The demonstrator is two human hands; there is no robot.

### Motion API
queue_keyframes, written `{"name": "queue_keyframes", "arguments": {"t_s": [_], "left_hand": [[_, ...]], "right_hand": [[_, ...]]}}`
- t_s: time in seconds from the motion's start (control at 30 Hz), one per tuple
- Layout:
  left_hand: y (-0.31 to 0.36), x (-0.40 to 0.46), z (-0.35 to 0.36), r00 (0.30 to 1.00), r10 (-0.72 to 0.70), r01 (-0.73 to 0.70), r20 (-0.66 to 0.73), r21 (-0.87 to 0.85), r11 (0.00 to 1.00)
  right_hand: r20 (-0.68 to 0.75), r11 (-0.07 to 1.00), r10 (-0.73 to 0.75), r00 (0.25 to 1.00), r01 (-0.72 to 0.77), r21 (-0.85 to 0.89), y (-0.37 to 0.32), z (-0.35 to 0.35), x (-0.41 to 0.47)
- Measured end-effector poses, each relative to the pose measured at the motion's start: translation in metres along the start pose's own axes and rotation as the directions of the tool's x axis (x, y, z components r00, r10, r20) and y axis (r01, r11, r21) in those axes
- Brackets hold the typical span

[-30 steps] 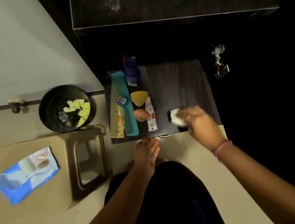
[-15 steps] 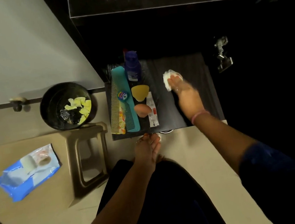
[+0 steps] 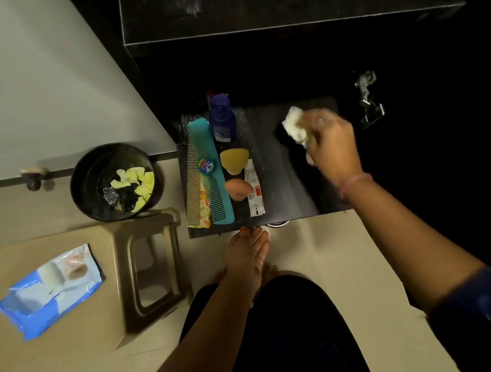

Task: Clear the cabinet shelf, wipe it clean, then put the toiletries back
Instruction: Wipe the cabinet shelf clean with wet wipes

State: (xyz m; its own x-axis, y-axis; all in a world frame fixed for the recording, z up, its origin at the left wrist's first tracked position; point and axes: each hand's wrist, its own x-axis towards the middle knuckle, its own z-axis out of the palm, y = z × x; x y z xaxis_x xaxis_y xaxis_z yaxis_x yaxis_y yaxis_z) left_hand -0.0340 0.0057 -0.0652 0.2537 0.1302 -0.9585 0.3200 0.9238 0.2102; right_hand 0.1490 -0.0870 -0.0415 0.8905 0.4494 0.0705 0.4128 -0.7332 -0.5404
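Far back on the shelf [image 3: 272,182], my right hand [image 3: 331,145] bunches the soft, light wipe [image 3: 294,125]; my left hand [image 3: 247,255] rests slack, holding nothing.

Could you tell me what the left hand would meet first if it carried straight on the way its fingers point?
Probably the shelf's front edge: the left hand points at it, fingertips almost there, though depth is unclear.

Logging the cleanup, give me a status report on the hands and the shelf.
Right hand grips crumpled white wipe on dark cabinet shelf. Left hand open at shelf's front edge. Teal plastic comb, other toiletries crowd shelf's left.
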Motion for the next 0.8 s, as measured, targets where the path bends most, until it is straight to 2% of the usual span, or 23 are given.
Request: {"name": "queue_keyframes", "arguments": {"t_s": [0.07,0.13,0.2,0.27,0.4,0.5,0.63,0.73,0.8], "left_hand": [[-0.003,0.001,0.000,1.000,0.013,-0.013,0.008,0.033,0.999],[-0.007,-0.001,0.000,0.999,0.032,-0.032,0.002,0.092,0.995],[-0.005,-0.002,0.000,1.000,0.013,-0.014,0.009,0.117,0.993],[-0.001,-0.002,-0.001,0.999,-0.040,0.038,0.019,0.112,0.993],[-0.001,-0.001,0.000,0.996,-0.085,0.085,-0.003,0.099,0.991],[0.000,-0.003,0.002,0.993,-0.114,0.113,0.003,0.064,0.991],[-0.001,-0.004,0.002,0.994,-0.105,0.107,-0.023,0.078,0.991],[-0.003,-0.001,0.002,0.995,-0.081,0.085,-0.054,0.077,0.993],[-0.003,-0.004,0.003,0.996,-0.077,0.080,-0.050,0.053,0.995]], "right_hand": [[-0.006,0.999,-0.001,1.000,0.001,-0.051,-0.017,0.024,0.042],[0.155,0.990,-0.011,0.988,0.033,-0.139,-0.030,0.053,0.067],[0.363,0.959,-0.055,0.930,0.151,-0.241,-0.032,0.075,0.080],[0.457,0.916,-0.091,0.885,0.255,-0.310,-0.024,0.079,0.088],[0.465,0.886,-0.119,0.877,0.305,-0.349,0.000,0.063,0.094],[0.418,0.910,-0.077,0.905,0.235,-0.341,0.022,0.057,0.088],[0.342,0.895,-0.006,0.940,0.157,-0.418,0.044,0.054,0.082],[0.257,0.898,0.108,0.960,0.017,-0.440,0.053,0.054,0.080],[0.184,0.887,0.238,0.953,-0.137,-0.440,0.059,0.051,0.082]]}}
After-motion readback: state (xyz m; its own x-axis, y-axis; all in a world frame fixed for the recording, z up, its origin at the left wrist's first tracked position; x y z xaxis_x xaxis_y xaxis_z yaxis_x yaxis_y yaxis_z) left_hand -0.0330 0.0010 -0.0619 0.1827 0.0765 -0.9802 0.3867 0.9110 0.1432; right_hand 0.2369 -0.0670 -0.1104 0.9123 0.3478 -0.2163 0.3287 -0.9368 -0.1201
